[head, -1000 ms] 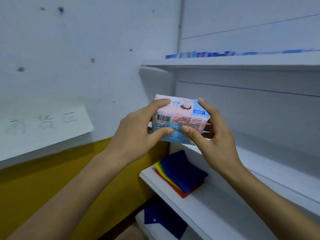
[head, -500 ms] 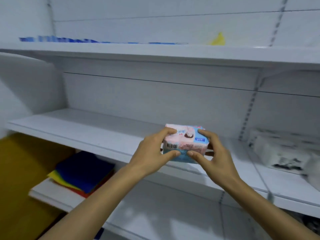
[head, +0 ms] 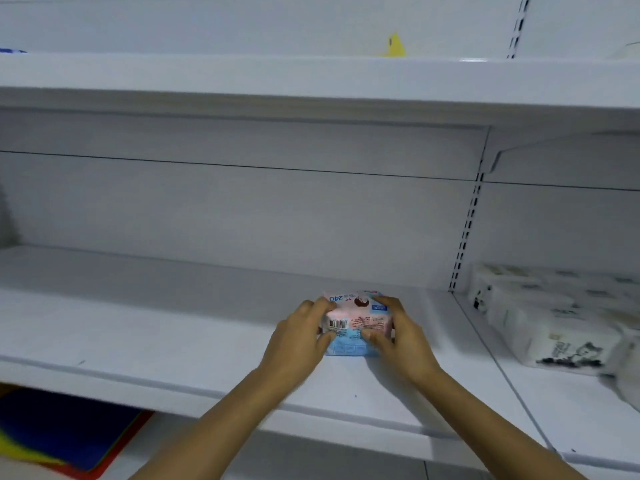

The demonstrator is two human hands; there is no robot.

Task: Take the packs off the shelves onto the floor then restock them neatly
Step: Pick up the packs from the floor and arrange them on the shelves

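A small pink and blue pack (head: 356,323) with a barcode sits on the white middle shelf (head: 156,327), right of centre. My left hand (head: 298,341) grips its left side, fingers curled over the top edge and thumb on the front. My right hand (head: 398,337) grips its right side the same way. The pack's underside touches the shelf board. Its back face is hidden from me.
White packs with black print (head: 561,327) fill the shelf section to the right, past a slotted upright (head: 467,230). A stack of coloured sheets, blue on top (head: 69,434), lies on the lower shelf at left. An upper shelf (head: 311,81) runs overhead with a yellow scrap (head: 394,46) on it.
Both hands carried the pack from mid-air at the shelf's left end rightward, then forward and down onto the middle shelf. The view swung right with them.
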